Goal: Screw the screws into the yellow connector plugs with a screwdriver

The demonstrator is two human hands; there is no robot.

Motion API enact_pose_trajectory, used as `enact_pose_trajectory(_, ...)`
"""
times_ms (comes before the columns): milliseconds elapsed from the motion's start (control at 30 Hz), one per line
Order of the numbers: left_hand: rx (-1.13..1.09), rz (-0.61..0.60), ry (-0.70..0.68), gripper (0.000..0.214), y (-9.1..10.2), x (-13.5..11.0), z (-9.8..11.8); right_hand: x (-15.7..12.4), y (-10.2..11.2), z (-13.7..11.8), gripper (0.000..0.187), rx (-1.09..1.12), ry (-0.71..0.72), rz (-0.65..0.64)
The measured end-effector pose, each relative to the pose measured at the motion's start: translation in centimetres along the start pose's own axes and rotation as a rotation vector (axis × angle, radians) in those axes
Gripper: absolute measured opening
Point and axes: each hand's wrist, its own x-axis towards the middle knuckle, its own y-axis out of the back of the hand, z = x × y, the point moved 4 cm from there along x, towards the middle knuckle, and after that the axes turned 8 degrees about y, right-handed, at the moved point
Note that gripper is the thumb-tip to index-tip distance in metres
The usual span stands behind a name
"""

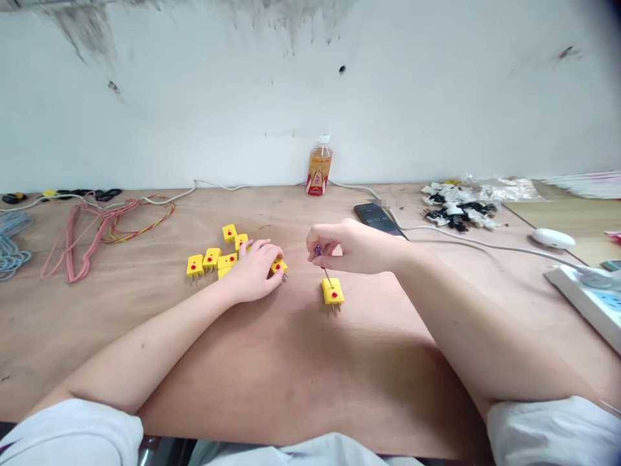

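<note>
The right hand point(356, 249) pinches one small screwdriver point(324, 266) with a purple handle, and its tip reaches the red dot of one yellow two-pin plug point(332, 292) on the wooden table point(291, 375). The left hand point(255, 272) lies curved, with the fingertips point(277, 254) touching another plug point(278, 266). Six more plugs point(211, 257) sit in a loose group just beside this hand, so eight plugs are visible.

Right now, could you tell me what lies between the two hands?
In the head view, a yellow two-pin connector sits at the fingertips of the left hand; past it, only wooden tabletop shows before the right hand.
</note>
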Motion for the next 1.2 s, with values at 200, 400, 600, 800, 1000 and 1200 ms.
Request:
enact_pose_trajectory(200, 0.067, -0.001, -0.005, 0.034, -0.4, 0.1, -0.4, 0.3, -0.4, 0.8, 0.009, 0.027, -0.007, 0.049)
enact_pose_trajectory(400, 0.124, -0.03, 0.032, 0.044, -0.5, 0.1, -0.5, 0.7, -1.5, 2.3, 0.014, 0.079, 0.052, 0.309)
enact_pose_trajectory(600, 0.039, -0.007, 0.009, 0.046, -0.3, 0.0, -0.4, 0.9, -2.2, 4.4, 0.024, 0.173, -0.02, 0.64)
enact_pose_trajectory(800, -0.01, -0.031, -0.042, 0.045, -0.3, -0.2, -0.3, 0.6, -4.8, 8.5, 0.031, 0.296, -0.254, 0.957)
enact_pose_trajectory(1000, 0.016, -0.044, -0.07, 0.053, -0.4, -0.2, 0.0, 2.1, -7.3, 10.1, 0.021, 0.213, -0.33, 0.819)
enact_pose_trajectory(1200, 0.042, -0.045, -0.09, 0.05, -0.2, -0.2, 0.3, 3.1, -7.9, 11.0, 0.008, 0.026, -0.335, 0.704)
